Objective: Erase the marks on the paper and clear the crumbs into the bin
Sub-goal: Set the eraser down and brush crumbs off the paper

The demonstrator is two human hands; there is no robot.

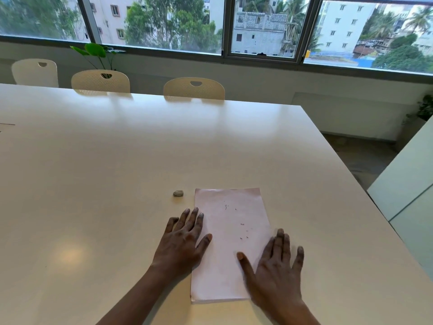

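On the near part of a white table [117,160], a pale pink sheet of paper [225,266] lies flat with dark eraser crumbs [242,231] scattered across its upper half, and a small grey eraser [178,193] sits on the tabletop just beside its far left corner. Both hands are flat and empty with fingers spread wide: the left hand [181,242] rests along the sheet's left edge, the right hand [274,273], slightly blurred, over its lower right corner.

Pale pink paper [230,245], grey eraser [178,193], white table [117,160]
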